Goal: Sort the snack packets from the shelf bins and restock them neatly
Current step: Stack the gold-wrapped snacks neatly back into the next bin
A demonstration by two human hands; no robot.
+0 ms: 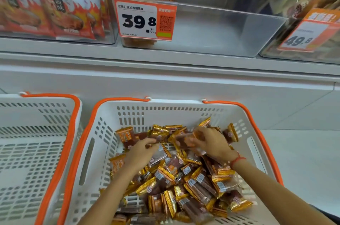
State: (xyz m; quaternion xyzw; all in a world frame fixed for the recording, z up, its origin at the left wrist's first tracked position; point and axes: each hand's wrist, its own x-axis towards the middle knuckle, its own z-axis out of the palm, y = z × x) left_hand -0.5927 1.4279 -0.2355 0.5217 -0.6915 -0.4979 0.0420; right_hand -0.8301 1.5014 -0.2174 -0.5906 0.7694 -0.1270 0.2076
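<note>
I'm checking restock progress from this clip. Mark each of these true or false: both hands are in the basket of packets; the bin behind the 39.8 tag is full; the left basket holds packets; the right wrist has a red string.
1. Both the left hand and right hand are in the basket of snack packets. True.
2. The clear bin behind the 39.8 price tag is full. False: mostly empty, packets only at its left end.
3. The left basket holds packets. False: none visible.
4. The right wrist wears a red string. True.

One head-worn camera looks forward and steeply down, close above the basket [110, 129], shelf bins [211, 28] beyond.
</note>
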